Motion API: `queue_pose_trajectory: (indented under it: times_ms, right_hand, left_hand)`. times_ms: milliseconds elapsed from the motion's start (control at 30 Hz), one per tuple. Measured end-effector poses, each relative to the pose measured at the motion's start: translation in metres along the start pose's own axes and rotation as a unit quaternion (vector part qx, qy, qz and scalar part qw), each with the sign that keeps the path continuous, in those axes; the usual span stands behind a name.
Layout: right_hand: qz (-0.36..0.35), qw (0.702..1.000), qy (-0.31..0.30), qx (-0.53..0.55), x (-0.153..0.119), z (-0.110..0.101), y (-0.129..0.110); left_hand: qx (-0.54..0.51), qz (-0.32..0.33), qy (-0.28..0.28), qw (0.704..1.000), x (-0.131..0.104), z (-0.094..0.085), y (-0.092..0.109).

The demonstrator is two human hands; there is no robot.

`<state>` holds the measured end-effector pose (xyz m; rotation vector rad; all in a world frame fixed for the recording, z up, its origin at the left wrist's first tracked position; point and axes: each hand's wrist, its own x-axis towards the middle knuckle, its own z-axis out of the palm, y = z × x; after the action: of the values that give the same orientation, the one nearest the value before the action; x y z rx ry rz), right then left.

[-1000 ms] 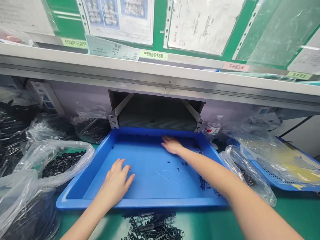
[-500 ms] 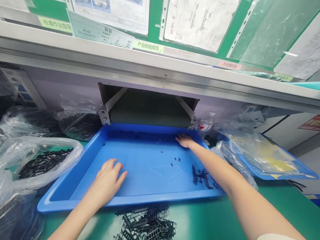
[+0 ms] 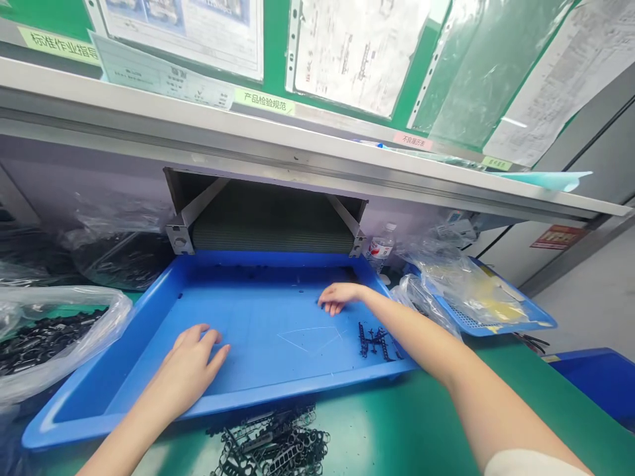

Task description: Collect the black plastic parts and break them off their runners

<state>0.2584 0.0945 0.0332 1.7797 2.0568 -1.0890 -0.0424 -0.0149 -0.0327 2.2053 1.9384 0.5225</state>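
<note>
Lying in blue tray: black parts.

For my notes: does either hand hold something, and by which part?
Nothing is held. The left hand lies flat on the blue tray; the right hand touches its floor.

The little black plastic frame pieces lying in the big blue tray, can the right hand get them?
Probably yes. The black plastic frame pieces lie uncovered on the blue plastic tray floor, just beside the right forearm, and the right hand rests empty nearby, with nothing between.
</note>
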Motion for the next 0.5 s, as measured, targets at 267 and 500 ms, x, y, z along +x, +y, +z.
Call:
queue_pose_trajectory:
  times_ms: [267,500]
  right_hand:
    - [0.149,0.982,0.116,-0.032,-0.022,-0.049,0.044]
    - [0.269,0.951,0.052,-0.142,-0.009,-0.017,0.047]
  left_hand:
    - [-0.025,0.014,0.003,1.0,0.002,0.004,-0.004]
    - [-0.041,0.01,-0.006,0.999,0.002,0.0,0.0]
